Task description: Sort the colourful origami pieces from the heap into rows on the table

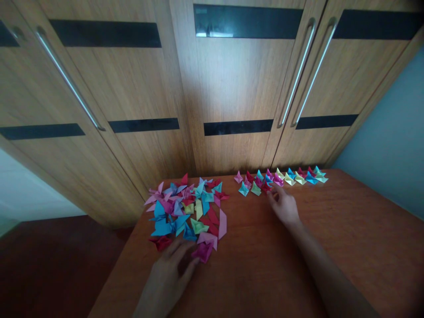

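Observation:
A loose heap of folded paper pieces (pixel 198 226) in pink, blue, green, red and yellow lies on the left of the table. At its near edge my left hand (pixel 170 269) is open, its thumb and fingers apart beside a magenta folded paper piece (pixel 203 251). A dark red piece (pixel 160 243) lies just beyond its knuckles. Farther back on the right, my right hand (pixel 284 206) has its fingertips closed at a red paper boat (pixel 266 187). That boat sits at the front of small folded boats, among them a cyan one (pixel 243 189) and a green one (pixel 256 189).
The brown wooden table (pixel 251 256) backs onto a wooden wardrobe (pixel 232 84) with long metal handles. More little boats (pixel 310 177) run in rows along the table's back edge to the right. A pale blue wall (pixel 391 141) stands at the right.

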`<state>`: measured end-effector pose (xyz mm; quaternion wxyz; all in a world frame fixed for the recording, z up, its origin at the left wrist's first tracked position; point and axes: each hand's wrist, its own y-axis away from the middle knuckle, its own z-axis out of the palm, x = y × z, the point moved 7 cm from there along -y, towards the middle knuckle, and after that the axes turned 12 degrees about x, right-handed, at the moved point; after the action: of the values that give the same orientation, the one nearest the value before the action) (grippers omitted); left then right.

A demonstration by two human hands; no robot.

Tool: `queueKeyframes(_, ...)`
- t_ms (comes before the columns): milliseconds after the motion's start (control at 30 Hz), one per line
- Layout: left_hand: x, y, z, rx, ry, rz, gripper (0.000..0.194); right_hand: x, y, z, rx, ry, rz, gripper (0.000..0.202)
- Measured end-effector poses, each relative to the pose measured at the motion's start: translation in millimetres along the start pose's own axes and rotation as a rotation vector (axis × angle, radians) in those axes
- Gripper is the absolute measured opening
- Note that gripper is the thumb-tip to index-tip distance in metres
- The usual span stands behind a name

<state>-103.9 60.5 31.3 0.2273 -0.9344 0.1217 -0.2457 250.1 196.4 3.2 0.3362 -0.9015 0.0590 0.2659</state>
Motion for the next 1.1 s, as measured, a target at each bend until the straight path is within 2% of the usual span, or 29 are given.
queueKeyframes(167,-0.2,5.0,9.4,-0.046,0.089,-0.018,0.020,-23.9,9.0,5.5,-0.101,-0.116,-0.047,0.037)
queueKeyframes(267,-0.7,3.3,0.6,0.009,0.095,-0.031,0.019,-41.9,15.4,6.2,-0.156,-0.244,-0.055,0.035)
queueKeyframes(367,3.7,-7.3,-10.7,0.099,0.085,-0.057,0.016,-68.9,28.2,6.1,-0.272,-0.443,-0.055,0.031)
queueKeyframes(467,19.4,-25.9,-9.8,0.122,0.112,-0.036,0.015,-101.5,46.4,3.7,-0.432,-0.627,-0.068,0.029)
queueKeyframes(600,49.6,-53.4,10.0,0.043,0.198,0.048,0.017,-130.2,63.9,-0.4,-0.563,-0.740,-0.123,0.028)
queueKeyframes(700,65.9,-69.9,24.4,0.037,0.289,0.083,0.018,-128.7,63.8,1.6,-0.550,-0.736,-0.127,0.023)
queueKeyframes(767,69.3,-77.9,33.0,0.063,0.354,0.069,0.016,-120.3,59.1,4.2,-0.510,-0.727,-0.100,0.022)
queueKeyframes(900,59.2,-84.4,54.1,0.058,0.495,-0.074,0.017,-104.5,50.8,7.0,-0.454,-0.724,-0.038,0.022)
queueKeyframes(1000,48.5,-83.0,65.5,0.043,0.559,-0.182,0.012,-101.3,50.8,9.0,-0.483,-0.738,-0.015,0.024)
queueKeyframes(1100,42.3,-80.4,70.0,0.052,0.596,-0.234,0.013,-99.2,50.8,11.6,-0.520,-0.752,0.003,0.028)
